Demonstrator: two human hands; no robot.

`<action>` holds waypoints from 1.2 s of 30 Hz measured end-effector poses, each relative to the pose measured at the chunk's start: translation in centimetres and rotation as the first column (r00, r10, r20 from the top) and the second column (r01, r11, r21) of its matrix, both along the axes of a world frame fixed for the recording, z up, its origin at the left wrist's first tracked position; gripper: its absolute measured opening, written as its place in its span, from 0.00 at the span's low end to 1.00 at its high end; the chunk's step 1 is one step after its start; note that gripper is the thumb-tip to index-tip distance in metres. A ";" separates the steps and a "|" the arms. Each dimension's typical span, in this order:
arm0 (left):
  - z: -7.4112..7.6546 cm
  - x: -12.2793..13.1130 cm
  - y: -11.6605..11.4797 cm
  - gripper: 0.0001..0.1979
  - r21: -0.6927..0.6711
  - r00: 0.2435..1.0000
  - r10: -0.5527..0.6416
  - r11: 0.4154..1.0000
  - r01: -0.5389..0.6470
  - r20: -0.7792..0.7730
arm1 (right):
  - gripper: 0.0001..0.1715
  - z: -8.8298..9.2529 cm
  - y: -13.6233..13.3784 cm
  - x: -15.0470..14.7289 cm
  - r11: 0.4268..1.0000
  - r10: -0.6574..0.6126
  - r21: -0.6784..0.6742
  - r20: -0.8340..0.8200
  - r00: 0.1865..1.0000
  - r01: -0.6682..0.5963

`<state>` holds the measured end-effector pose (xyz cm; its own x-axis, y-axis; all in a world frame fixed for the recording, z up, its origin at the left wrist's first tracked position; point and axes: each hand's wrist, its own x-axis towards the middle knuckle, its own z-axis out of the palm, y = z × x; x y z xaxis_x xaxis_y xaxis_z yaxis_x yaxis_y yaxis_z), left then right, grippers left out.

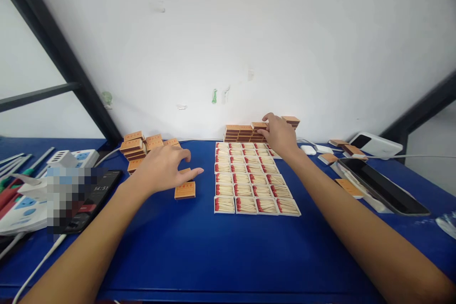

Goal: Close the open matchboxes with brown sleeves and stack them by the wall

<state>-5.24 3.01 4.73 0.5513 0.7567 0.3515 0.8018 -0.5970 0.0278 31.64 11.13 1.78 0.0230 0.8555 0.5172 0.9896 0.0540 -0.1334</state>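
Matches [265, 206] with red heads fill white open trays [245, 213], set edge to edge in four columns on the blue table [199, 256]. Just behind them, near the wall [228, 33], closed matchboxes stand in a low stack [237, 129]. The right hand [280, 134] reaches to it — thumb and forefinger a narrow gap apart at the end of an upper matchbox [259, 126]; whether they grip it, I cannot tell. Left of the trays, the left hand [162, 165] hovers with thumb and forefinger spread wide, close above a loose matchbox [185, 191] lying flat. Behind that hand sits an uneven pile of matchboxes [132, 145]. Farther out on the left lie a lit phone [107, 190] and a white power strip [32, 209]; on the right, a dark-screened device [381, 185] and a white power bank [383, 145] — with several matchboxes beside them.
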 end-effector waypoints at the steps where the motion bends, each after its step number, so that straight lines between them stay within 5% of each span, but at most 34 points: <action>1: 0.1 0.1 -0.1 0.24 -0.031 1.000 0.009 0.999 -0.010 -0.024 | 0.20 0.0 0.0 0.0 1.000 -0.005 0.004 0.017 1.000 0.004; 9: 0.2 0.2 -0.1 0.26 -0.143 0.991 0.075 0.986 -0.091 -0.114 | 0.20 0.3 -0.4 -0.4 1.000 0.019 0.016 0.113 0.993 -0.021; 14: -0.1 0.3 0.0 0.25 -0.127 0.993 0.072 0.988 -0.084 -0.097 | 0.17 0.4 -0.5 -1.0 0.984 0.179 -0.047 0.214 0.960 -0.172; 29: -0.3 0.5 -0.2 0.27 -0.115 0.988 0.059 0.990 -0.075 -0.141 | 0.21 -0.2 -0.8 -2.1 0.966 0.256 -0.078 0.240 0.936 -0.245; 36: 0.6 0.2 -0.4 0.32 -0.292 0.990 0.085 0.950 -0.114 -0.109 | 0.25 -0.2 -1.8 -4.0 0.932 0.358 -0.165 0.261 0.897 -0.324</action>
